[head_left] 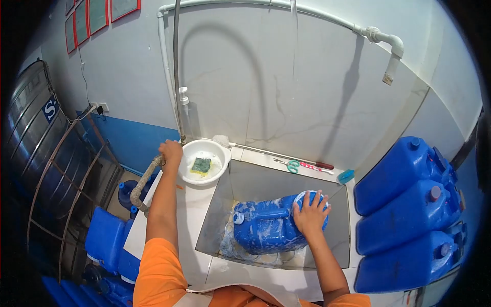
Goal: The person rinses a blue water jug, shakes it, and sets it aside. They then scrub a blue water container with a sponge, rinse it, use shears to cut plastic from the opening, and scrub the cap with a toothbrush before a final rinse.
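A blue jug (266,225) streaked with white suds lies on its side in the grey sink (337,225). My right hand (310,214) rests on the jug's right end with its fingers spread. At the left, my left hand (170,152) is closed at the top of a pale, dirty pipe (139,194), by what looks like a valve; the fingers hide what they grip. Beside that hand stands a white basin (222,171) holding suds and a green and yellow sponge (201,166).
Several blue jugs (394,220) line the right side. Scissors (292,166), a red-handled tool (324,165) and a blue brush (346,176) lie on the back ledge. A pump bottle (184,115) stands behind the basin. A metal tank (46,138) and more blue containers (105,233) are at left.
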`<state>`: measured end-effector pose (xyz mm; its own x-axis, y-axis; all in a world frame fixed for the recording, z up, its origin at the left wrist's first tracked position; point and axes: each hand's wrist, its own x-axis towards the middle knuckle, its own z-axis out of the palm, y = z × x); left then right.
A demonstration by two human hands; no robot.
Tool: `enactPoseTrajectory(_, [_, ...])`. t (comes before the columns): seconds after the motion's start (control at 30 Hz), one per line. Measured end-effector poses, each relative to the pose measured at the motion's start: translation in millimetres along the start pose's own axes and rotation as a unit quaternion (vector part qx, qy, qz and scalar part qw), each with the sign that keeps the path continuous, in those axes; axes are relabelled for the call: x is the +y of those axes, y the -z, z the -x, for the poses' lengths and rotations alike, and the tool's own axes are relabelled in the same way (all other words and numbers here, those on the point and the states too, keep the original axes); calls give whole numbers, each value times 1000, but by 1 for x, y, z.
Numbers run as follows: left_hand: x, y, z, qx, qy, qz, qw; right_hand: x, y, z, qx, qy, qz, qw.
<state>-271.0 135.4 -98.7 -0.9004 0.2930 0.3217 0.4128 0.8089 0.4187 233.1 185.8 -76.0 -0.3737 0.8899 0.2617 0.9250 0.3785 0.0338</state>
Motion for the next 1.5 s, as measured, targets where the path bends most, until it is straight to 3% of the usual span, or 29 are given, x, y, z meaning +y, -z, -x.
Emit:
enactPoseTrajectory(0.03, [14, 12, 18, 69, -31, -6, 997, -1, 0, 1, 5, 7, -3, 1000])
enactPoseTrajectory(0.1, [46, 53, 73, 16, -313, -9, 950, -2, -2, 0, 6, 17, -6, 1000])
enactPoseTrajectory(0.13, [56, 24, 100, 37, -350, 214, 911, -4, -3, -1, 7, 27, -10, 1000])
enactPoseTrajectory(0.17, [80, 64, 152, -164, -364, 213, 892, -5, -2, -4, 0, 24, -9, 1000])
enactPoseTrajectory(0.2, [86, 77, 190, -333, -434, 175, 818, -7, 1, -10, -31, 44, -2, 999])
enactPoseTrajectory(0.23, [78, 52, 235, -259, -530, 245, 770, -10, 5, -17, -63, 66, 4, 996])
enactPoseTrajectory(0.3, [84, 46, 287, -372, -536, 149, 743, -18, 29, -38, -151, 83, -16, 985])
enactPoseTrajectory(0.37, [86, 36, 296, -366, -512, 133, 766, -20, 23, -82, -237, 133, -43, 961])
enactPoseTrajectory(0.43, [87, 35, 299, -328, -498, 134, 792, -31, 4, -132, -126, 151, -172, 965])
enactPoseTrajectory(0.5, [86, 37, 304, -330, -486, 141, 797, -48, 0, -176, -209, 101, -326, 917])
enactPoseTrajectory(0.53, [85, 37, 305, -332, -472, 144, 804, -51, -17, -196, -206, 101, -325, 918])
enactPoseTrajectory(0.6, [81, 38, 306, -335, -448, 153, 815, -64, -37, -214, -87, 400, -154, 899])
enactPoseTrajectory(0.63, [78, 38, 305, -339, -420, 162, 826, -66, -33, -211, -87, 401, -156, 898])
enactPoseTrajectory(0.67, [75, 38, 304, -338, -419, 160, 827, -66, -29, -207, -183, 299, -342, 872])
enactPoseTrajectory(0.7, [71, 35, 303, -346, -372, 167, 845, -68, -16, -200, -272, 180, -507, 798])
enactPoseTrajectory(0.73, [67, 31, 304, -353, -323, 173, 861, -70, -11, -198, -274, 180, -507, 797])
enactPoseTrajectory(0.8, [61, 25, 303, -361, -280, 208, 865, -72, -2, -197, -331, -77, -607, 718])
enactPoseTrajectory(0.83, [58, 22, 302, -365, -240, 243, 866, -71, 2, -197, -348, -56, -548, 758])
enactPoseTrajectory(0.93, [53, 3, 297, -379, -180, 227, 879, -66, 9, -200, -352, 0, -490, 797])
enactPoseTrajectory(1.07, [48, -12, 294, -379, -131, 217, 890, -64, 5, -206, -371, -15, -485, 791])
enactPoseTrajectory(1.13, [48, -15, 294, -329, -133, 247, 902, -57, -12, -218, -361, 267, -301, 841])
enactPoseTrajectory(1.17, [48, -16, 292, -331, -132, 247, 901, -57, -15, -220, -362, 267, -300, 841])
enactPoseTrajectory(1.23, [53, -12, 283, -330, -153, 259, 895, -62, -1, -214, -444, 77, -426, 785])
enactPoseTrajectory(1.27, [57, -11, 276, -331, -151, 260, 895, -63, 7, -212, -445, 78, -424, 785])
enactPoseTrajectory(1.33, [67, -9, 260, -368, -266, 270, 849, -67, 17, -208, -487, -35, -534, 690])
enactPoseTrajectory(1.37, [75, -7, 251, -367, -262, 271, 850, -69, 20, -207, -490, -33, -531, 691])
enactPoseTrajectory(1.43, [96, -5, 241, -383, -369, 139, 835, -72, 22, -204, -471, -49, -530, 704])
enactPoseTrajectory(1.47, [108, -8, 244, -383, -366, 141, 836, -73, 23, -203, -473, -48, -527, 705])
enactPoseTrajectory(1.5, [121, -19, 248, -297, -394, 128, 860, -73, 26, -200, -458, -43, -525, 716])
